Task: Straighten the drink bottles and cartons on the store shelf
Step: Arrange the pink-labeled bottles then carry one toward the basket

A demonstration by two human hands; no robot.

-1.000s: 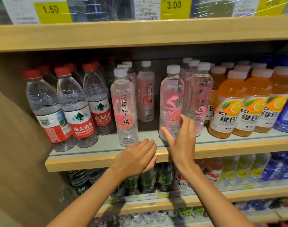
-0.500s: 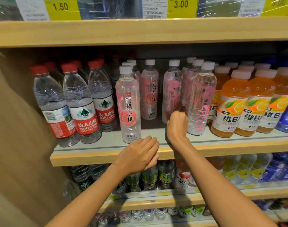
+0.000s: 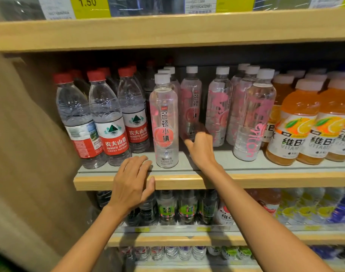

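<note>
On the middle shelf (image 3: 265, 179), clear peach-water bottles with white caps stand in uneven rows. One front bottle (image 3: 164, 122) is near the edge, label facing me. Behind it to the right stands a rear bottle (image 3: 191, 99). My right hand (image 3: 202, 148) reaches in, fingers curled round that bottle's base with the thumb at its front. Another peach bottle (image 3: 218, 107) stands just right of the hand, set back. My left hand (image 3: 134, 181) rests flat on the shelf's wooden front edge, holding nothing.
Red-capped water bottles (image 3: 109, 118) fill the shelf's left side, against a tan side wall. Orange vitamin drinks (image 3: 297, 124) stand at the right, next to a front peach bottle (image 3: 254, 118). A shelf with price tags hangs above; lower shelves hold more bottles.
My right hand pushed a front peach bottle back into its row, then moved left to the rear bottle's base. My left hand stayed on the shelf edge.
</note>
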